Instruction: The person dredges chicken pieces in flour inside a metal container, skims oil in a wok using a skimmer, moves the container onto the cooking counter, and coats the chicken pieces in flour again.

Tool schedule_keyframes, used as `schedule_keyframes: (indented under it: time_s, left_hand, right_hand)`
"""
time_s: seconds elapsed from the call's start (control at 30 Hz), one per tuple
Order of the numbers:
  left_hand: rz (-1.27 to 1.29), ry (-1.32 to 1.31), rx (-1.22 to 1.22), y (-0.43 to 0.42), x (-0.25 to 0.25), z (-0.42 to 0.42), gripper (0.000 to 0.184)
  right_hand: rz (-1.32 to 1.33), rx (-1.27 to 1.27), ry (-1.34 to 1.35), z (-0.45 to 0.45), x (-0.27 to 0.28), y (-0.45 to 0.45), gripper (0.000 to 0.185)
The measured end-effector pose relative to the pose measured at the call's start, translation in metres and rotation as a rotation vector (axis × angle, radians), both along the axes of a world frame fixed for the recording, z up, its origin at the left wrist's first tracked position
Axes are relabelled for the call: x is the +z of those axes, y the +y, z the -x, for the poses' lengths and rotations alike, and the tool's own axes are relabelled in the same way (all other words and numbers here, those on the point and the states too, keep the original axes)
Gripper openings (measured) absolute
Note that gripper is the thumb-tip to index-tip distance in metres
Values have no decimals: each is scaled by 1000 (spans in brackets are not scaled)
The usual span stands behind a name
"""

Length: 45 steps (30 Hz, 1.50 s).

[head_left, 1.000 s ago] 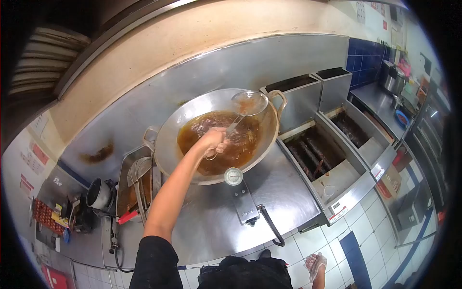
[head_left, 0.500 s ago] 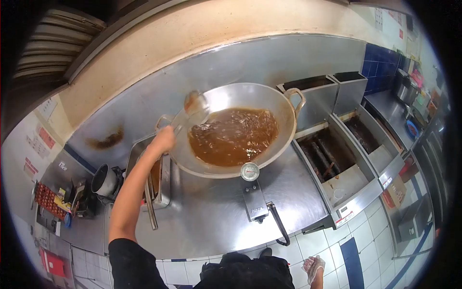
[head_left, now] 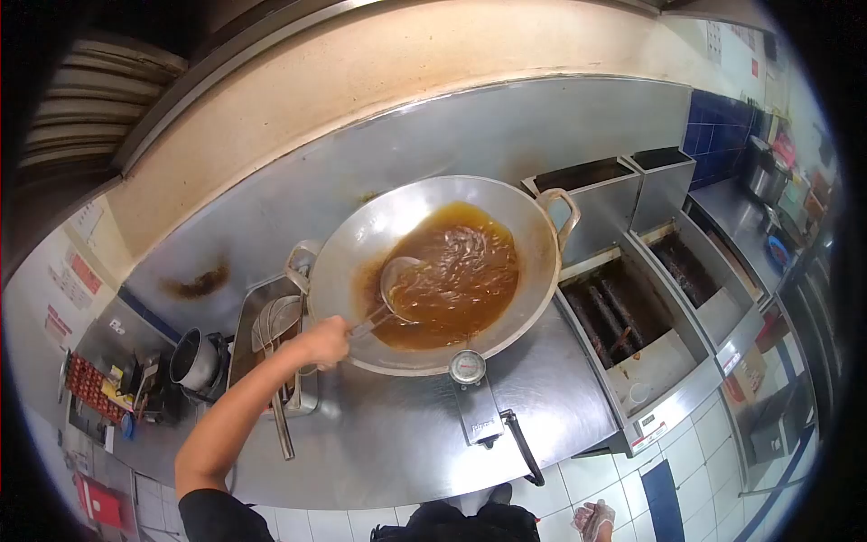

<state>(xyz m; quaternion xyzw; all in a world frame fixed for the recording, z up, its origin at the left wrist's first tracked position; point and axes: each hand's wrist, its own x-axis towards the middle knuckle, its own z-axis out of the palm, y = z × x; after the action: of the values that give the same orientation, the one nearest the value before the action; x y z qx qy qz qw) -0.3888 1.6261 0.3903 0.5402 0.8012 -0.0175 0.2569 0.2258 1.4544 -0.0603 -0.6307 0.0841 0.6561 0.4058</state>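
Note:
A large metal wok (head_left: 339, 248) holds brown oil (head_left: 461, 280) with a rippling surface. My left hand (head_left: 325, 342) is closed round the handle of a round mesh skimmer (head_left: 404, 287), whose head dips into the oil at the wok's left side. My right hand (head_left: 592, 520), in a clear plastic glove, hangs low at the bottom right over the floor, away from the wok, its fingers loosely spread. A dial thermometer (head_left: 468, 367) stands at the wok's front rim.
Left of the wok sits a metal tray (head_left: 310, 396) with strainers in it. Fryer basins (head_left: 655, 366) stand on the right. A dark pot (head_left: 196, 361) and a red egg stack (head_left: 90, 387) are at far left. A black handle (head_left: 524, 452) juts from the counter's front.
The skimmer went from above the wok's right side to its left edge, then down into the oil. My left hand moved left, then lower. My right hand stayed low at the right.

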Motion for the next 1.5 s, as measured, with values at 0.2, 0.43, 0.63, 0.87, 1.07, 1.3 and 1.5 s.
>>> schedule_keyframes:
  time_s: [0.2,0.43,0.63,0.87,1.07,1.3,1.5]
  left_hand:
    - [48,-500,56,18,-13,-34,38]
    - [110,-850,82,29,-15,-54,37]
    - [51,-884,57,21,-4,-67,40]
    - [4,-1011,49,13,11,-76,42]
    - [-104,-1068,129,-8,16,-62,42]
    - [-329,-1004,251,-78,19,-39,39]
    - [-402,-921,486,-140,-35,-22,38]
  right_hand:
    - [-5,-106,58,3,2,-3,44]
    - [-67,-89,57,-4,-13,-25,45]
    - [-195,52,-15,7,23,-36,47]
    - [-135,120,-35,21,24,-25,43]
    - [-93,99,-28,25,23,-23,47]
    - [-114,131,-20,30,35,-19,47]
    - [-199,230,-20,43,54,-4,45]
